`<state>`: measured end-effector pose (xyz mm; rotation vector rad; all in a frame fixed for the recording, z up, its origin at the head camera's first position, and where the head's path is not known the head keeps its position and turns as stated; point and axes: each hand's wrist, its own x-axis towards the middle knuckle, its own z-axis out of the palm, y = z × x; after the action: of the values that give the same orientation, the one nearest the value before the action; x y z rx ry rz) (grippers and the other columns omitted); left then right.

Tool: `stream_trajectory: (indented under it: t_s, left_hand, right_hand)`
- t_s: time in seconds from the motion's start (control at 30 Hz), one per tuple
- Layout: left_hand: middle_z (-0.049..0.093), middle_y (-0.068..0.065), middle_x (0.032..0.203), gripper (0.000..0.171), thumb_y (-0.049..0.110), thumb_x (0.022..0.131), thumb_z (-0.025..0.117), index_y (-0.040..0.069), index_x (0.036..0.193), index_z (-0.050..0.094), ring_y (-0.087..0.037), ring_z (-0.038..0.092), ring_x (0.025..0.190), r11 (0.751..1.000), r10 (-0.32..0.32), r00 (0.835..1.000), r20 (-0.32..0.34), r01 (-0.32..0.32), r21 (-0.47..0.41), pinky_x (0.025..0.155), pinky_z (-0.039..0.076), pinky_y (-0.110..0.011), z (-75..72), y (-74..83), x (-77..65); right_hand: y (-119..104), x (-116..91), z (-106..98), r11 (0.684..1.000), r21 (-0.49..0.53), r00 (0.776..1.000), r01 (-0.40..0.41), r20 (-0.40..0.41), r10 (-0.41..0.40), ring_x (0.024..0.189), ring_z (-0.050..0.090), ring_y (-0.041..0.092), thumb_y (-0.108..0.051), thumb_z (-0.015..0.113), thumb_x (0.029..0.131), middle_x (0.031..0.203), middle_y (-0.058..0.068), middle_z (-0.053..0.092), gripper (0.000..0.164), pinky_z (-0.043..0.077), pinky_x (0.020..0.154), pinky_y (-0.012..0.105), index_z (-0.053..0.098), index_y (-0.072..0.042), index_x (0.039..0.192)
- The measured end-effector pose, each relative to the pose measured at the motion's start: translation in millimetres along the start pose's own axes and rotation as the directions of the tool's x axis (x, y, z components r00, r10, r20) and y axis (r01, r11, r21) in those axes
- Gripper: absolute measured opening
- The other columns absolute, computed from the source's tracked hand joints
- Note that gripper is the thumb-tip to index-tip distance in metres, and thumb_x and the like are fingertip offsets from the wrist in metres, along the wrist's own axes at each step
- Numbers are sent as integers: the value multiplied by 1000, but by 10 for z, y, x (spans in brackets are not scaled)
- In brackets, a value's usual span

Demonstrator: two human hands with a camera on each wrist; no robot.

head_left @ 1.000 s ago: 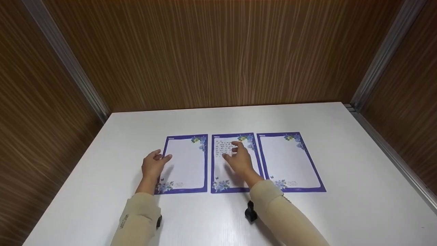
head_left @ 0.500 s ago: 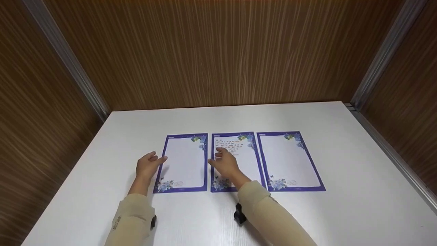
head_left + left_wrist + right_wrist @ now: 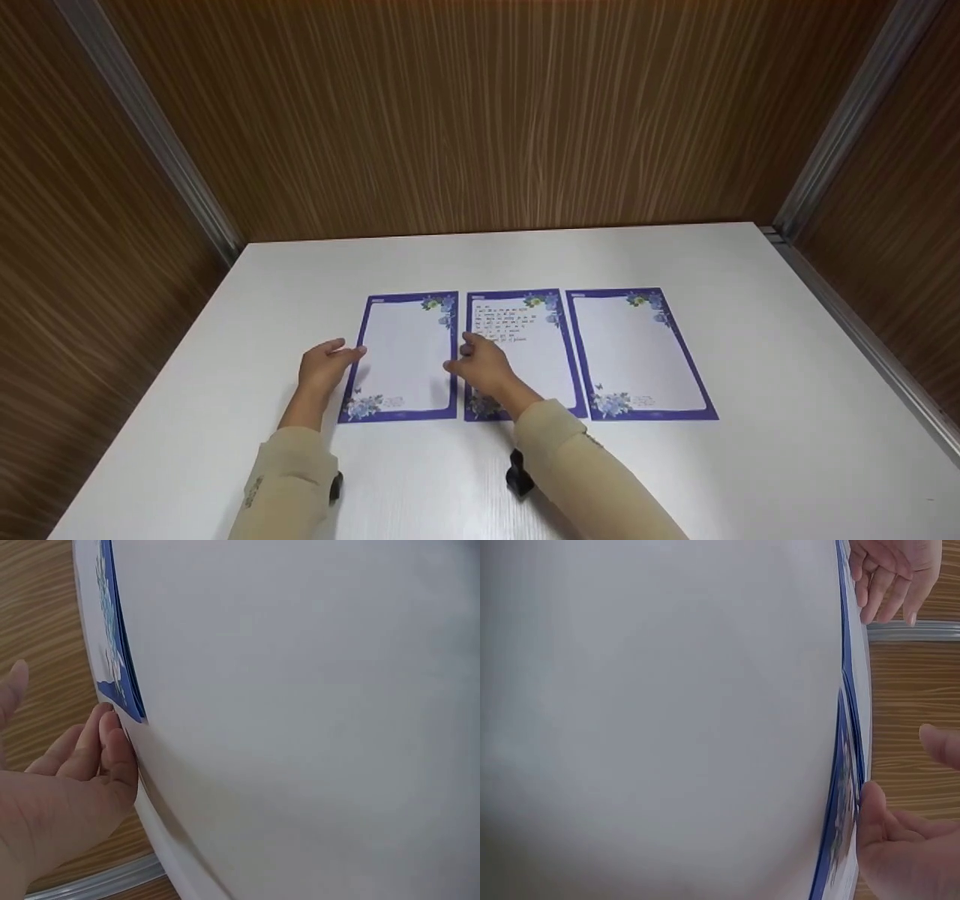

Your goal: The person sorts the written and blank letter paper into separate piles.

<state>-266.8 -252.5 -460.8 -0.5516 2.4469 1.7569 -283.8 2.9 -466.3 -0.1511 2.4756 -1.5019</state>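
Observation:
Three sheets with purple borders and blue flowers lie side by side on a white table. My left hand (image 3: 322,367) is at the left edge of the left sheet (image 3: 409,352), thumb pointing over its border. My right hand (image 3: 486,366) is above the left part of the middle sheet (image 3: 540,375), with its thumb towards the left sheet's right border. The middle sheet bears several lines of writing, partly covered by the right hand. No writing lines show on the right sheet (image 3: 630,352). Both hands hold nothing, their fingers loosely bent. Whether fingertips touch the paper is unclear.
The white table (image 3: 765,337) reaches back to a brown wood-grain panel (image 3: 510,120). Similar panels with metal corner strips stand at left and right. Dark devices (image 3: 517,474) sit at the wrists by the beige sleeves (image 3: 592,465).
My right hand has moved left and towards me, from over the written lines to the middle sheet's left edge. My left hand has shifted slightly left. The sheets lie as before.

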Motion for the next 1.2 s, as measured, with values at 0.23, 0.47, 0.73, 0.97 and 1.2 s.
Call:
stream_trajectory:
  t_s: [0.23,0.47,0.73,0.97,1.2]
  left_hand:
    - [38,-28,142,64,22,93,61,-6,143,33,-41,34,132,1000,-8,1000,10,9,-23,110,28,-47,-6,20,10]
    - [42,-29,139,61,20,93,60,-6,142,36,-41,37,130,999,3,1000,0,-3,-32,110,29,-48,-13,35,3]
    - [49,-27,132,52,16,94,58,-7,138,41,-39,46,123,991,53,998,-32,-56,-122,105,36,-47,-13,41,-19]
    - [60,-19,121,47,13,90,64,-5,132,51,-23,63,99,986,37,994,-98,-52,-155,85,52,-32,25,40,17]
    - [62,-18,114,51,5,86,67,-7,132,49,-13,63,86,982,42,997,-68,-53,-181,74,53,-23,81,12,33]
  right_hand:
    - [-6,-10,-3,1000,22,999,21,28,-22,120,51,35,-20,69,87,134,20,52,71,42,101,43,33,2,145]
    - [9,6,0,998,42,999,38,9,-39,117,54,33,-17,69,87,130,21,54,68,45,98,40,37,3,143]
    - [-17,-13,-12,993,90,997,72,-37,-69,117,53,32,-14,69,85,125,18,57,59,45,98,40,45,2,137]
    - [15,6,-27,981,196,997,12,-73,2,111,57,28,-13,67,87,123,13,58,51,48,94,40,50,-5,135]
    - [90,25,-34,979,203,992,0,-125,26,95,65,28,-7,69,85,114,17,63,52,55,80,35,49,2,133]
